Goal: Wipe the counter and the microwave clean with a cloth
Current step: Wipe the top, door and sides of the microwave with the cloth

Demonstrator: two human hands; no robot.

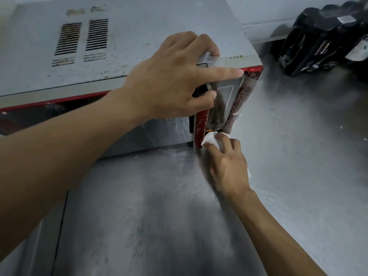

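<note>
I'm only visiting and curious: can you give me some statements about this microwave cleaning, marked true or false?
1. The right hand presses a white cloth against the microwave's lower front. True.
2. The left hand lies flat on the counter. False: it grips the microwave's top front edge.
3. The microwave's top has vent slots. True.
4. The dark wrapped pack stands on the microwave. False: it sits on the counter, to the microwave's right.

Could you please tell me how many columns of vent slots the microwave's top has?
2, side by side on the microwave's top: the left column and the right column. The left hand covers part of the front, so others may be hidden.
</note>
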